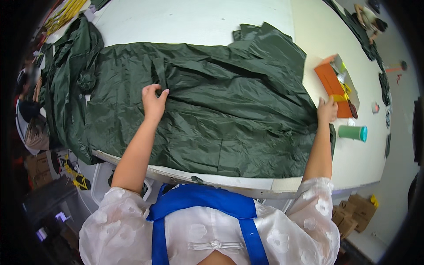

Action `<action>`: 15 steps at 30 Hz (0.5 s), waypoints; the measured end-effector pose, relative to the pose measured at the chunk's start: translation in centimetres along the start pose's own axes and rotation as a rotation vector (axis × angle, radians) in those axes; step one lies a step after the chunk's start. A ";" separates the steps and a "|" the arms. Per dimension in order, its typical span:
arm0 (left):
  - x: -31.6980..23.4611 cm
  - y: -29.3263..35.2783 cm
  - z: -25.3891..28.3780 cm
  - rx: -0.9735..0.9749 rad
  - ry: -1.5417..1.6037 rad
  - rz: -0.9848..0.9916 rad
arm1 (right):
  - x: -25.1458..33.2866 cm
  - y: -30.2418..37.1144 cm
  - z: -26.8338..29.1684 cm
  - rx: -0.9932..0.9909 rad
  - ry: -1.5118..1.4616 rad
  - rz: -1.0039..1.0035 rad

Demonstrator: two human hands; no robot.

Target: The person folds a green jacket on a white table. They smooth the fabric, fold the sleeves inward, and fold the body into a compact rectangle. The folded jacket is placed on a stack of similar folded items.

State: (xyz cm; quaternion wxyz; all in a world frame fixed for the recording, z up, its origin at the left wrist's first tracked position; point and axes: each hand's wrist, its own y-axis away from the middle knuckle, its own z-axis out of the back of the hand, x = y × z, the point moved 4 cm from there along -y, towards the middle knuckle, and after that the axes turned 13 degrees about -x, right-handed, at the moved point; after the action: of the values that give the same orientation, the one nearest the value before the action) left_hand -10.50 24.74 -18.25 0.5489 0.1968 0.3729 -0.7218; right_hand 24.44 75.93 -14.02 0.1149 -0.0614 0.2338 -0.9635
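A large dark green, shiny fabric piece (pixel 212 119), probably a garment, lies spread and creased across the white table. My left hand (pixel 153 106) is over its left half, thumb and forefinger curved around a narrow raised fold of the fabric. At the right edge of the cloth, my right hand (pixel 327 110) has its fingers curled, close against an orange open box (pixel 327 75). Whatever those fingers hold, if anything, is hidden. Yellow items (pixel 344 88) show in the box. A green cylinder with a turquoise end (pixel 352 132) lies just right of my right hand.
More green fabric is bunched (pixel 73 88) at the table's left end. The white table (pixel 176 22) extends beyond the cloth. A white bin (pixel 104 176) is below the near edge. Cardboard boxes (pixel 357 212) stand at lower right. Other people (pixel 33 115) are at far left and upper right.
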 end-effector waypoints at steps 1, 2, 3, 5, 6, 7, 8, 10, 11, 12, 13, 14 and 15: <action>0.2 -0.5 -0.4 0.010 0.056 0.064 | 1.6 -0.2 -1.6 -0.170 -0.131 0.276; 0.6 -0.5 -0.8 0.020 0.098 0.140 | 5.2 0.4 -2.2 -0.176 -0.349 0.432; 0.7 -0.2 -0.5 0.030 0.209 0.224 | 10.8 2.1 0.3 -0.048 -0.509 0.519; -0.2 -0.8 0.1 0.060 0.461 0.365 | 16.0 4.0 1.0 0.048 -0.545 0.698; -0.3 -1.6 0.7 0.023 0.438 0.270 | 17.5 4.6 0.8 0.044 -0.428 0.771; -0.4 -2.4 1.2 -0.011 0.414 0.173 | 17.8 4.4 -1.0 0.102 -0.420 0.760; -0.4 -3.3 1.9 -0.053 0.388 0.079 | 18.2 4.2 -2.3 0.102 -0.312 0.725; -0.4 -5.6 3.5 -0.180 0.164 -0.135 | 16.6 3.6 -6.1 0.240 -0.225 0.531; 1.0 -6.3 3.5 -0.141 0.103 -0.106 | 16.4 4.2 -7.0 0.233 -0.229 0.500; 2.8 -6.9 3.0 -0.107 0.046 -0.080 | 16.7 4.8 -7.5 0.182 -0.203 0.529; 4.8 -7.3 2.3 -0.067 -0.005 -0.122 | 16.8 4.8 -7.9 0.161 -0.207 0.522; 5.3 -7.7 2.1 -0.087 -0.019 -0.055 | 16.6 5.0 -8.2 0.145 -0.202 0.512; 6.5 -8.2 1.8 -0.073 -0.070 -0.033 | 16.9 5.1 -8.0 0.140 -0.203 0.518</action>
State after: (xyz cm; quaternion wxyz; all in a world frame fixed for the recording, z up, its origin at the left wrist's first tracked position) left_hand -20.04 20.13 -18.96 0.5564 0.1451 0.3828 -0.7231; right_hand 7.75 70.82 -22.36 0.3840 -0.0877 0.1619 -0.9048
